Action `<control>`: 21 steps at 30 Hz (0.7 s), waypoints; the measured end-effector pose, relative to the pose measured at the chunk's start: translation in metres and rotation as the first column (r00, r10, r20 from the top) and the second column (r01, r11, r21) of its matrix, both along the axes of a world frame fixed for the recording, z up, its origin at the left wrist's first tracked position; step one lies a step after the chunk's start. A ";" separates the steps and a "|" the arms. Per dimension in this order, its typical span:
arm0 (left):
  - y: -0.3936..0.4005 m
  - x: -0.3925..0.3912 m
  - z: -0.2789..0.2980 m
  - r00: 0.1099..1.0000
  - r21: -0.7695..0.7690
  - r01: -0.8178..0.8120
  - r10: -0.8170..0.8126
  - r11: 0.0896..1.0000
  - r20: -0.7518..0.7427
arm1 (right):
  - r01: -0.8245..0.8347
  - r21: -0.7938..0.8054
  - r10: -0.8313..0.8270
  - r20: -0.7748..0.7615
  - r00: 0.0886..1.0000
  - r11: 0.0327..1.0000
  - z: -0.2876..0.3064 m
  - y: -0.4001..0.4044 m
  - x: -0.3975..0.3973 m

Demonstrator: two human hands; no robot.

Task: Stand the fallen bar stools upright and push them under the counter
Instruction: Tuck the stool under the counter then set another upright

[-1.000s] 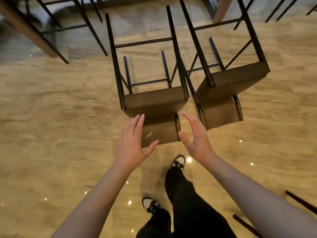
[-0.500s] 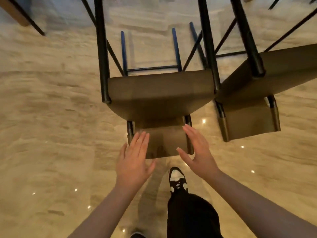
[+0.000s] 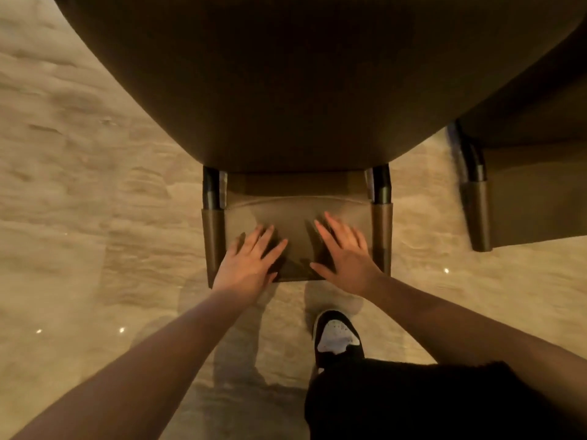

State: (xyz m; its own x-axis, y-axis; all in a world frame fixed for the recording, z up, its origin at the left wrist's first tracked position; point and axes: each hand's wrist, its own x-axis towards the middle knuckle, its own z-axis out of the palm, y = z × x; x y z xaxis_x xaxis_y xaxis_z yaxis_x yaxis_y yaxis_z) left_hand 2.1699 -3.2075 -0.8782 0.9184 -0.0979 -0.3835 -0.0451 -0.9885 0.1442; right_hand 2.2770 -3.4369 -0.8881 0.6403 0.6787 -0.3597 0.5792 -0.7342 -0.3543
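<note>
- Head view, stools: two bar stools lie tipped over on the floor (image 3: 79, 185), side by side; the nearer stool (image 3: 301, 74) fills the upper middle of the view with the dark brown seat toward the camera, and the second stool (image 3: 524, 201) shows only in part at the right edge
- Head view, nearer stool's back: one padded backrest (image 3: 295, 217) lies flat by the floor below the seat, held between two black posts, one on each side, each ending in a brown sleeve
- Head view, second stool: one black post with a brown sleeve and a strip of its backrest can be seen; the rest is cut off by the frame
- Head view, hands: two bare hands reach down onto the nearer backrest; the left hand (image 3: 247, 262) lies over its left half with fingers straight and spread, the right hand (image 3: 346, 255) over its right half, fingers likewise straight and spread, thumb out to the side; neither hand curls round anything
- Head view, person: two bare forearms, one black-and-white shoe (image 3: 336, 336) on the floor just below the backrest, and one dark trouser leg (image 3: 428, 401) at lower right
- Head view, floor: glossy beige stone with several small bright light reflections
</note>
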 end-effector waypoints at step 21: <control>-0.022 -0.008 -0.040 0.985 0.165 0.057 -0.029 0.985 -0.168 | -0.181 -0.385 0.243 0.118 0.963 0.905 -0.034 0.007 -0.025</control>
